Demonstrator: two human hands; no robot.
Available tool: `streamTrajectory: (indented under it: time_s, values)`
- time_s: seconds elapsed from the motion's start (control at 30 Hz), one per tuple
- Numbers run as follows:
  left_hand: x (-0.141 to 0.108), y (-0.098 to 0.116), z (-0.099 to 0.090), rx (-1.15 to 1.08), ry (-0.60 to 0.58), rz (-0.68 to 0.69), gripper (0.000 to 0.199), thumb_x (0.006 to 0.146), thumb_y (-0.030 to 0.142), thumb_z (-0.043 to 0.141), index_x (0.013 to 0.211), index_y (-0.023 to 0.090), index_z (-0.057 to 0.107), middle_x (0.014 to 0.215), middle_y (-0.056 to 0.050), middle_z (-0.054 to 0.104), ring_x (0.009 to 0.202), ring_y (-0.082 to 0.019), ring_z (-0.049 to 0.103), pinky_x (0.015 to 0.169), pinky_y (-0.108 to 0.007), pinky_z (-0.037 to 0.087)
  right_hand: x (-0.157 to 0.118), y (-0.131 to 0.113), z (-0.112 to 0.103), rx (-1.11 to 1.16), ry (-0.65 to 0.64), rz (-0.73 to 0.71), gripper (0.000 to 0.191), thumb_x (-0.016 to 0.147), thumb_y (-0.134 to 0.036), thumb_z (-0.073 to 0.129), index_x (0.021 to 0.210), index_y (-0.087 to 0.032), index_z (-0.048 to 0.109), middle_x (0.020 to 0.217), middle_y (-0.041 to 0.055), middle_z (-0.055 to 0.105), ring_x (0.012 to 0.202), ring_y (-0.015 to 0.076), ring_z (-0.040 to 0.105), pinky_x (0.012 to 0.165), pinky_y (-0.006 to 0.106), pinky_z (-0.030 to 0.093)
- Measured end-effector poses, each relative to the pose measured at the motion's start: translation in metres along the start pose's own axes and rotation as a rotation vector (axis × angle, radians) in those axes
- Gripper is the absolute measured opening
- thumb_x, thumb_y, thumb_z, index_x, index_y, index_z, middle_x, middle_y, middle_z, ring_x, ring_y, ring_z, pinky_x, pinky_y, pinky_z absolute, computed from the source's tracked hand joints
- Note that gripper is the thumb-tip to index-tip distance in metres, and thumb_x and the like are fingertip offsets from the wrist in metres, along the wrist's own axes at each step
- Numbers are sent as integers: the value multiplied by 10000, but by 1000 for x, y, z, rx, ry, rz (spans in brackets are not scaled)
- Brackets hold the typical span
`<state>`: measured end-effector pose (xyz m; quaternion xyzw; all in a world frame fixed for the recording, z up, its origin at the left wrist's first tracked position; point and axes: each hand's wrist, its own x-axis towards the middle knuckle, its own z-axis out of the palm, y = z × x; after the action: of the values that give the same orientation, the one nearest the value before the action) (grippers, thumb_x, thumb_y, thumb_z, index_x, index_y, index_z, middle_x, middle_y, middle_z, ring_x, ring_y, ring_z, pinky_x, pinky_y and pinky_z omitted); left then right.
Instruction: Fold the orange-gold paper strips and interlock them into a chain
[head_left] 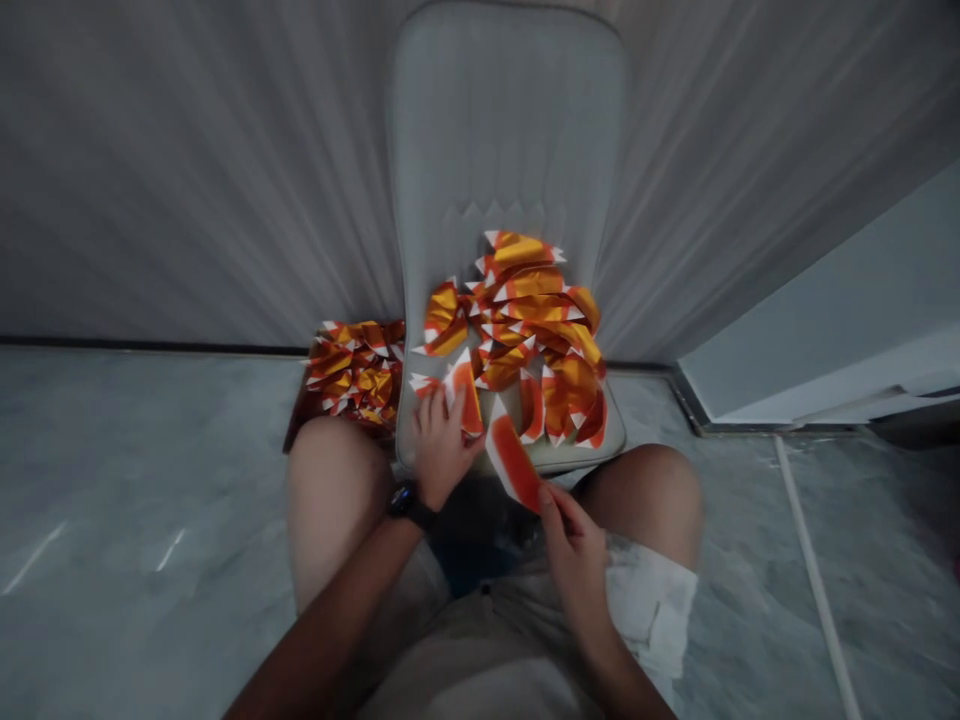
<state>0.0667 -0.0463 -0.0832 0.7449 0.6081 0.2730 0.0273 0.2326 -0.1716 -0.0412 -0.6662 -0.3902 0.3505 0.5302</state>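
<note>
Your right hand [574, 565] pinches a folded orange-and-white paper strip [510, 462] by its lower end. Your left hand [441, 447] lies against a similar paper piece [465, 398]; you cannot tell if that grip is clenched. Beyond, folded gold-foil paper pieces [525, 330] heap on a pale grey padded seat [510, 130], with another heap [354, 372] just left.

The left hand [442, 450] is held palm-down, fingers spread and slightly curled, with a black watch [405, 503] on the left wrist [427, 495]. The right hand [574, 565] sits lower and nearer the body, its thumb and fingertips [553, 500] pinched together. Both bare forearms [330, 625] reach in from below.
</note>
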Motion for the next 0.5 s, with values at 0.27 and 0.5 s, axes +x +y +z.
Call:
streamTrajectory:
  time_s: [0.27, 0.5]
  values:
    - [-8, -7, 13, -22, 84, -61, 730, 899, 455, 594, 1539, 173, 385, 1550, -181, 436, 1487, -450, 241, 1170, -666, 218, -9, 18, -13, -45, -13, 55, 460, 830, -576, 649, 974, -169, 807, 921, 119, 796, 850, 276, 753, 763, 369, 625]
    - [-18, -22, 18, -157, 140, -113, 683, 924, 409, 570, 1508, 101, 394, 1506, -213, 458, 1493, -392, 259, 1205, -578, 251, -16, 15, -12, -95, -26, 45, 434, 861, -557, 636, 989, -179, 808, 930, 109, 795, 875, 268, 746, 793, 364, 616]
